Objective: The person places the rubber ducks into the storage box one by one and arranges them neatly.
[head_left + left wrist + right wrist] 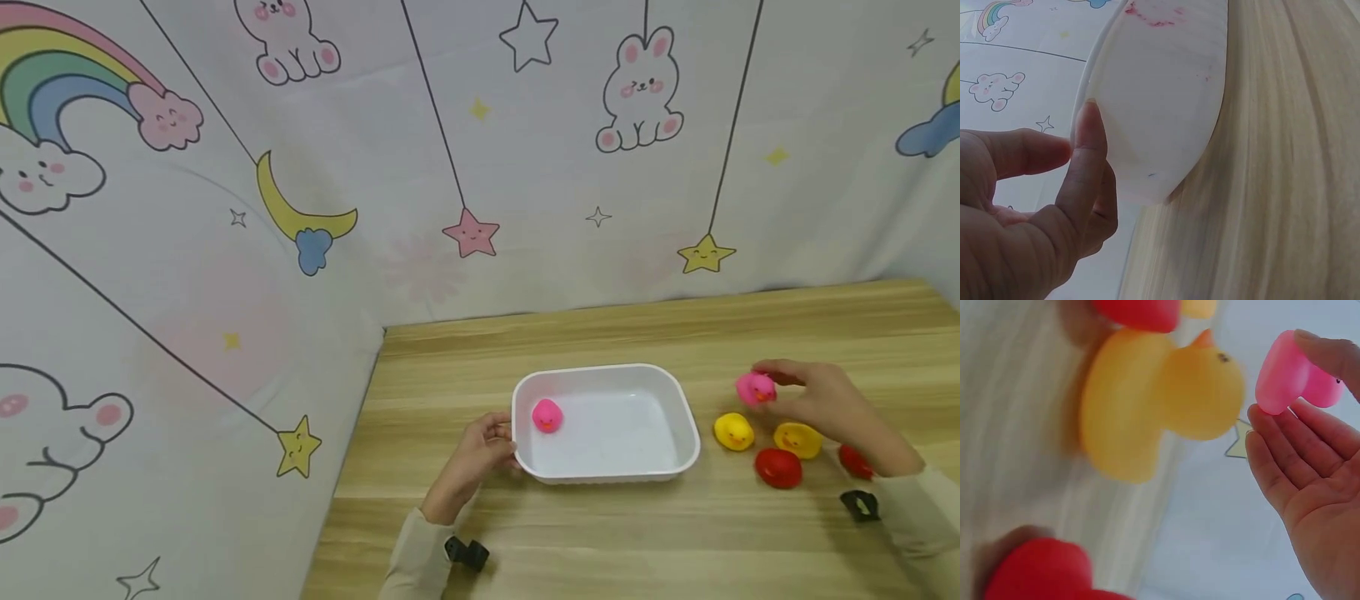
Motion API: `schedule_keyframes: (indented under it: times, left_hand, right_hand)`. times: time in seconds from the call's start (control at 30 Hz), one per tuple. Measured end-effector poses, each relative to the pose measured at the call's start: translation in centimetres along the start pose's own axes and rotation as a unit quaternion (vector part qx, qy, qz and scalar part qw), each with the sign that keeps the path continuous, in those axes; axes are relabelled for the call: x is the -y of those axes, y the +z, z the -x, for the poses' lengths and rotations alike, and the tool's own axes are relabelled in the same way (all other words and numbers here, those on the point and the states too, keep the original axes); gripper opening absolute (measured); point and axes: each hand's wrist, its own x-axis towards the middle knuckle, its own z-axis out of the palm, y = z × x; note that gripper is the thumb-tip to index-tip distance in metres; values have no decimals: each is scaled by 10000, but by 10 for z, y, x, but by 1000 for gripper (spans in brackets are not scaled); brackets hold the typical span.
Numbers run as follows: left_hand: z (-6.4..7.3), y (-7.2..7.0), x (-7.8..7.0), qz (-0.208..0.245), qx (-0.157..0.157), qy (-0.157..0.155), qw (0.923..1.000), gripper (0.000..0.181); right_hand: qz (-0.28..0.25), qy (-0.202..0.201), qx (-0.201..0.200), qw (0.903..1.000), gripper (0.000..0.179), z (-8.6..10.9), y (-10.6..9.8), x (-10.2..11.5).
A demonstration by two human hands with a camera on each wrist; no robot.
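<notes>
A white plastic tub (615,433) stands on the table, with one pink rubber duck (547,417) inside near its left end. My left hand (480,450) pinches the tub's left rim between thumb and fingers; the left wrist view shows the tub's outer wall (1160,106) beside those fingers. To the right of the tub, my right hand (817,400) holds a second pink rubber duck (755,388) above the table. In the right wrist view this pink duck (1285,375) sits between the thumb and the fingertips.
Below the right hand lie two yellow ducks (733,432) and two red ducks (778,467), one red partly hidden by the wrist. A printed cloth (555,167) hangs behind the wooden table (585,533) and along its left side.
</notes>
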Motion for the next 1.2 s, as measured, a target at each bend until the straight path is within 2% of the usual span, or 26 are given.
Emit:
schedule_keyframes:
  times: [0.37, 0.6, 0.87, 1.1, 1.2]
  left_hand:
    - [1, 1, 1, -10, -2, -39, 10000, 51]
    - [-1, 2, 1, 35, 23, 10, 10000, 52]
    - [-1, 0, 0, 32, -23, -21, 10000, 52]
    - [0, 0, 1, 11, -14, -59, 10000, 51]
    - [0, -1, 2, -2, -1, -6, 10000, 50]
  right_hand:
    - [-60, -249, -379, 9990, 58, -4, -5, 22]
    - [-181, -198, -392, 9989, 58, -10, -7, 34]
    - [-381, -312, -457, 9977, 56, -18, -2, 47]
    - [-423, -694, -557, 9951, 54, -27, 7, 62]
    - [-403, -729, -478, 9954, 54, -34, 9, 68]
